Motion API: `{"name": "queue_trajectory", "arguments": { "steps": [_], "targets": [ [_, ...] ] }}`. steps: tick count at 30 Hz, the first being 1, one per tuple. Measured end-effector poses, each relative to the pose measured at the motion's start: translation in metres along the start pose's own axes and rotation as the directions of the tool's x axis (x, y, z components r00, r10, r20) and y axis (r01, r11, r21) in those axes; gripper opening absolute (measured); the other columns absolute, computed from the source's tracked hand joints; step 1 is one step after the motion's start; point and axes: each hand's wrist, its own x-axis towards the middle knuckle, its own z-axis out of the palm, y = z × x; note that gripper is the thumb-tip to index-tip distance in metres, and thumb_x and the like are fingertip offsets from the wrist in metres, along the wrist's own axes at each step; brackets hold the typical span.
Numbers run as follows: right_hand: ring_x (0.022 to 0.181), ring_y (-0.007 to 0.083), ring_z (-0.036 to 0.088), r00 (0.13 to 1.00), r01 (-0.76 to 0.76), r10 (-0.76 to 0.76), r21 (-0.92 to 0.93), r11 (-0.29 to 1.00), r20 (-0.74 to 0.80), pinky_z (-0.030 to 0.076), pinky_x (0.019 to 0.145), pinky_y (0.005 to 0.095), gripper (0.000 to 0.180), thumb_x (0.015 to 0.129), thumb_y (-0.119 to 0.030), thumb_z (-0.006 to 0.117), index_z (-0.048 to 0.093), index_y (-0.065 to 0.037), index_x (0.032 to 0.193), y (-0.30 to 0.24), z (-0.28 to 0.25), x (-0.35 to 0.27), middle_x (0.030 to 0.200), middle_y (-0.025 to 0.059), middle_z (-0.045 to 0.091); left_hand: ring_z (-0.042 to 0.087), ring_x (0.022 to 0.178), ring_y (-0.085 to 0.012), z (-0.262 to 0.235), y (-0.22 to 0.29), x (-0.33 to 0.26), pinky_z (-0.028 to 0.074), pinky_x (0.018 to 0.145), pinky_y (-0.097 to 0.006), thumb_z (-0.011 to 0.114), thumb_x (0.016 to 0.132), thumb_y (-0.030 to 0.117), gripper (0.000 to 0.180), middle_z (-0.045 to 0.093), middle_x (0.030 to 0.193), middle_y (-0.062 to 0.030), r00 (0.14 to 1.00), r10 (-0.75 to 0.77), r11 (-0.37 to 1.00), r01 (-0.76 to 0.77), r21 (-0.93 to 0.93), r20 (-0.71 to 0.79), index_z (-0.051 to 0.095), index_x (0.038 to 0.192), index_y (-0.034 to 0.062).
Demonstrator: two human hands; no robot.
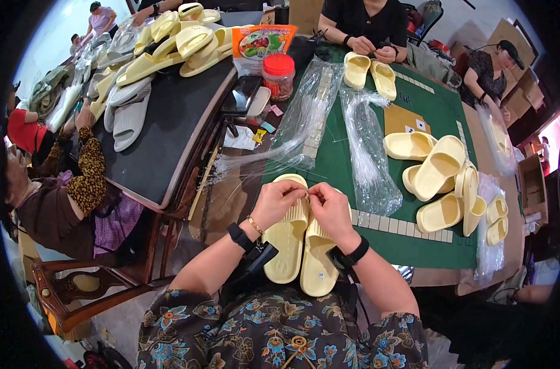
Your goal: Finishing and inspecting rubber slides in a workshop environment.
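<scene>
A pair of pale yellow slide slippers stands side by side in front of me, the left slipper [286,252] and the right slipper [320,261] with heels toward me. My left hand [276,206] lies over the left slipper's strap, thumb and forefinger pinched. My right hand [333,210] pinches at the right slipper's strap, its fingertips almost meeting the left ones above the gap. Whatever is between the fingertips is too small to make out. Just beyond lie thin clear plastic strands [261,154] and a plastic bag of strands [369,157].
Several loose yellow slippers [440,169] lie on the green table [409,243] at right. Left of it, a black table [163,123] bears yellow and grey slippers. A red-lidded jar [278,77], an orange pouch [261,46] and a phone [242,95] stand between. Other people sit around.
</scene>
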Motion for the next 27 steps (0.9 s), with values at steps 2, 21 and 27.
{"name": "queue_trajectory", "arguments": {
  "steps": [2, 21, 27],
  "targets": [
    [0.074, 0.0325, 0.066, 1.0, -0.005, 0.005, 0.006, 1.0, 0.002, 0.051, 0.064, 0.0388, 0.008, 0.085, -0.004, 0.06, 0.062, -0.001, 0.092, 0.001, 0.001, 0.0, 0.082, 0.0172, 0.067, 0.059, 0.064, -0.005, 0.0, 0.0, 0.0, 0.048, 0.059, -0.022, 0.065, 0.089, 0.009, 0.014, 0.07, 0.076, -0.0025, 1.0, 0.008, 1.0, -0.008, 0.0, -0.006, 0.071, 0.094, -0.0024],
    [0.064, 0.0182, 0.064, 1.0, 0.023, -0.022, 0.051, 0.998, -0.013, 0.049, 0.059, 0.0295, 0.016, 0.082, 0.001, 0.06, 0.059, -0.002, 0.099, -0.007, -0.004, -0.001, 0.075, 0.0118, 0.065, 0.066, 0.078, -0.0223, 0.001, -0.012, 0.007, 0.052, 0.072, -0.033, 0.071, 0.081, 0.012, 0.012, 0.069, 0.085, -0.0103, 0.98, 0.187, 0.96, -0.197, 0.196, 0.069, 0.07, 0.088, 0.0027],
    [0.063, 0.0134, 0.06, 0.999, -0.018, 0.015, 0.098, 0.995, 0.037, 0.047, 0.058, 0.0277, 0.009, 0.084, 0.002, 0.059, 0.059, 0.0, 0.093, 0.001, -0.002, -0.003, 0.073, 0.0086, 0.063, 0.065, 0.078, -0.0247, 0.003, -0.011, 0.005, 0.051, 0.072, -0.033, 0.071, 0.077, 0.009, 0.01, 0.067, 0.082, -0.0112, 0.955, 0.285, 0.935, -0.297, 0.194, 0.086, 0.068, 0.084, 0.0015]
  ]
}}
